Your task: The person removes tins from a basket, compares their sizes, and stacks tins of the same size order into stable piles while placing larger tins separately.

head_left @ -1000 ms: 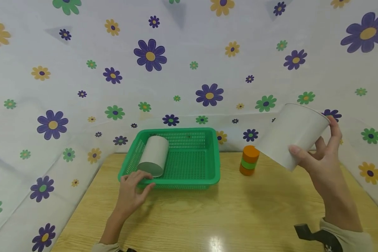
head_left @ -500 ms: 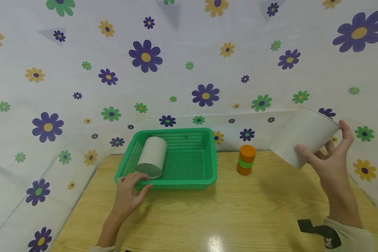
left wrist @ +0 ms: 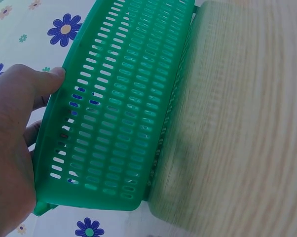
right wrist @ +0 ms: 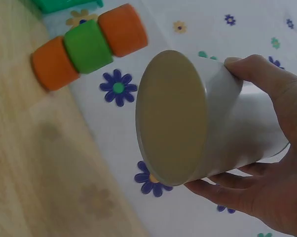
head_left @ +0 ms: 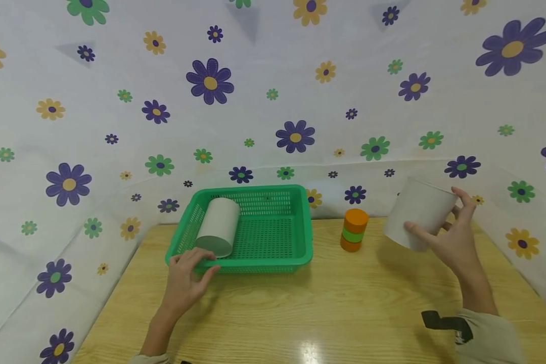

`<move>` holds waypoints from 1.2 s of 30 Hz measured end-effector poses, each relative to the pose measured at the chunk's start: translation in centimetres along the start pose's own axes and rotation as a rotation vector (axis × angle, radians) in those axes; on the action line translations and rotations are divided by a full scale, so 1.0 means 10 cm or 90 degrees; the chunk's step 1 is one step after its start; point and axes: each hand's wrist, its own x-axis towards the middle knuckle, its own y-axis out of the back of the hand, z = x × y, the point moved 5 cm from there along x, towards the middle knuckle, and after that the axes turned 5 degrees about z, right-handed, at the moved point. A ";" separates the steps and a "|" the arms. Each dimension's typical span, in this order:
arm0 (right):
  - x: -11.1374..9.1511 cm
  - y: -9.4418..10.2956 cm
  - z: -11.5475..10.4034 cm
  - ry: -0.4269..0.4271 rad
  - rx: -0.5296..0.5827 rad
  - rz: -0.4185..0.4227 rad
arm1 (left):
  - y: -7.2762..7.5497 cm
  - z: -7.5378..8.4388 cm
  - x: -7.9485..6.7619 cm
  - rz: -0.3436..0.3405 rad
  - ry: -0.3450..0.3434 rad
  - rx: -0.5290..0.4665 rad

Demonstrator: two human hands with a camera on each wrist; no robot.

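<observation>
My right hand [head_left: 455,247] grips a white cylindrical container [head_left: 420,215] above the right side of the table, thumb on the near side and fingers round the far side. The container is tilted; in the right wrist view its flat, beige-looking end [right wrist: 171,118] faces the table. My left hand [head_left: 184,285] pinches the front rim of a green plastic basket [head_left: 264,263], its thumb [left wrist: 52,79] lying on the outer wall. Inside the basket, a second white container [head_left: 219,222] lies on its side at the left. The left hand's fingertips overlap its near end in the head view.
Between basket and raised container stands a stack of short cylinders [head_left: 354,230], orange, green and orange, near the table's back edge. Behind the wooden table [head_left: 277,313] hangs a white flowered sheet [head_left: 255,116]. A shadow falls below the right hand.
The right hand has first moved right, then back left and down with the white container, which now leans less. The left hand has stayed on the basket rim. The head view has shifted slightly.
</observation>
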 end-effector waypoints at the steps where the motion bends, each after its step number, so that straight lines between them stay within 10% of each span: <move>1: 0.00 -0.03 0.04 0.002 -0.010 -0.009 | 0.00 0.00 0.00 0.000 0.000 0.001; 36: -0.06 -0.35 0.24 0.076 -0.108 -0.066 | 0.01 0.02 0.01 -0.003 0.004 -0.007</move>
